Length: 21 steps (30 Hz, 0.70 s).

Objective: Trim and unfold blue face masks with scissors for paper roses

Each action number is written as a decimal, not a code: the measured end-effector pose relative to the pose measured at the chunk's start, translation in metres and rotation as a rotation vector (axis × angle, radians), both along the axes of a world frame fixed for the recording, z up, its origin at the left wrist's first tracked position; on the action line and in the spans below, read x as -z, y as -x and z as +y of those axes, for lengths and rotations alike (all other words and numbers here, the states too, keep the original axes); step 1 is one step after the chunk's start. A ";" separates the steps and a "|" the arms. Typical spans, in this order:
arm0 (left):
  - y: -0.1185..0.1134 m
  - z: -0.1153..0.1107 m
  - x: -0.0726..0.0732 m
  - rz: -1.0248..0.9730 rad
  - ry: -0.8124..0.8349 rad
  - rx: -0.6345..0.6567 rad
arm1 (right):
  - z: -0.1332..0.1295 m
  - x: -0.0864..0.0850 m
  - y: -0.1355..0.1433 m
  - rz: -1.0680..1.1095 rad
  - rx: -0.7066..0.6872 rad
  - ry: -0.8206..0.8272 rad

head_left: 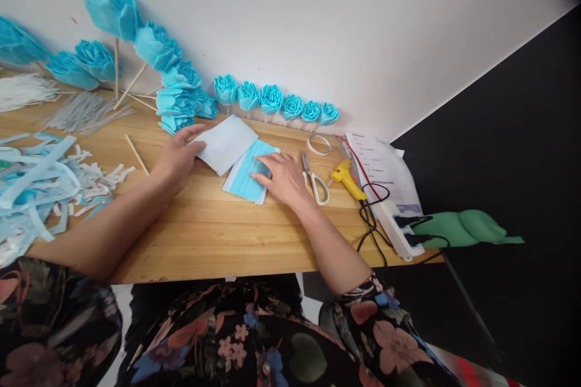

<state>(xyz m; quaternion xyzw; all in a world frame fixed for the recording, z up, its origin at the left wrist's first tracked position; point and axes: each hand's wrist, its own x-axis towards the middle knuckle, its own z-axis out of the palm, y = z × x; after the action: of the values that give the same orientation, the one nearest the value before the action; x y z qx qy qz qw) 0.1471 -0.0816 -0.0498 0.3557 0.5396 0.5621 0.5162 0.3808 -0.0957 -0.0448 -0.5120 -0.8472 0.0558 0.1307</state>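
Observation:
Pinched at its left corner by my left hand (180,154), a pale blue-white sheet of thin fabric (229,144) is held slightly above the wooden table. Beside it, partly under its right edge, lies a pleated blue piece (249,172) that looks like face-mask fabric with pale layers below. My right hand (282,176) rests on that pleated piece with its fingers spread, not gripping it. Just right of this hand are white-handled scissors (321,188), blades pointing away from me.
Blue fabric flowers (271,100) on sticks line the wall. Cut strips (43,178) heap at the left, near grey wires (86,113) and a loose stick (137,154). At the right are a tape ring (319,144), a yellow glue gun (348,179), cables and a power strip (394,233).

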 end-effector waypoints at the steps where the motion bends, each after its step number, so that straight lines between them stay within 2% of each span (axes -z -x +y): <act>1: 0.000 0.000 0.000 0.071 -0.003 0.018 | 0.000 0.001 0.001 0.006 -0.036 0.015; 4: 0.000 -0.001 -0.001 0.257 -0.053 0.032 | -0.001 0.004 0.004 0.032 -0.125 0.069; 6: 0.000 -0.001 -0.001 0.312 -0.085 0.026 | -0.001 0.006 0.005 0.056 -0.139 0.084; 10: 0.001 0.001 0.001 0.261 -0.109 0.019 | -0.001 0.006 0.006 0.079 -0.124 0.090; 13: 0.001 0.000 0.002 0.188 -0.187 0.030 | -0.002 0.006 0.006 0.085 -0.113 0.086; 17: 0.000 -0.008 -0.007 0.076 -0.314 0.191 | -0.002 0.003 0.007 0.188 -0.055 -0.038; 21: 0.006 -0.021 -0.019 0.119 -0.281 0.405 | -0.011 -0.014 0.007 0.225 -0.060 -0.184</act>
<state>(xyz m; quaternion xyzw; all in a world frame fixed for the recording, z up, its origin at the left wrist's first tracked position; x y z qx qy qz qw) 0.1407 -0.1021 -0.0306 0.5570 0.4034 0.4948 0.5312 0.3735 -0.1062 -0.0309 -0.4629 -0.8436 0.0388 0.2694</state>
